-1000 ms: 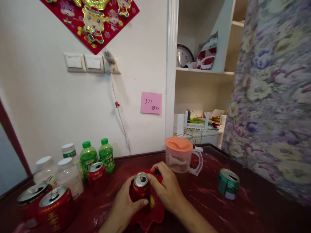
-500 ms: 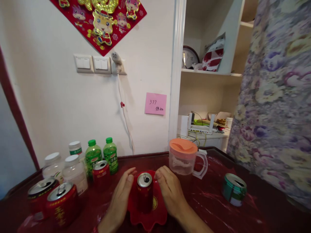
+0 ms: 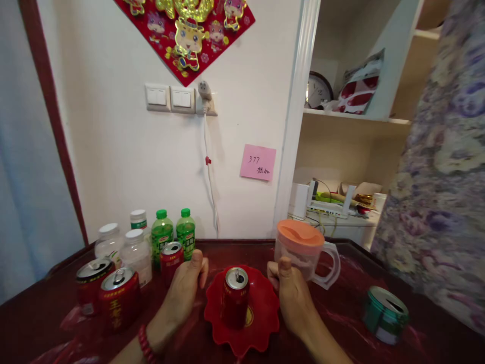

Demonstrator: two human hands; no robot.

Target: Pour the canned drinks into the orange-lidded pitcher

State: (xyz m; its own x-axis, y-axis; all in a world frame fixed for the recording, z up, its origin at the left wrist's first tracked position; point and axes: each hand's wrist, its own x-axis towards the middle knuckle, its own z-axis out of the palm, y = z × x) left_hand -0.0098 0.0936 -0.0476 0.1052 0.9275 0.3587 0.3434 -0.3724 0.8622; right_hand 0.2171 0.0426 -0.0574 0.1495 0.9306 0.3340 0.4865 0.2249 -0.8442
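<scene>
Red and scallop-edged, a shallow dish (image 3: pixel 265 306) sits on the dark, glossy desk (image 3: pixel 189 336), a round gold emblem (image 3: pixel 249 317) at its centre. Upright in it stands a slim red can (image 3: pixel 234 306), a smooth cylinder with a silvery, opened top. Just left of the dish, clear of the can, is the left hand (image 3: pixel 186 283), thumb up, fingers bent inward; a bracelet (image 3: pixel 145 345) of round red beads circles its wrist. Mirroring it, the right hand (image 3: pixel 290 288) is by the dish's right edge, before a see-through jug (image 3: pixel 297 250) with an orange lid. How tightly either hand is curled I can't tell; neither shows anything in its grasp.
</scene>
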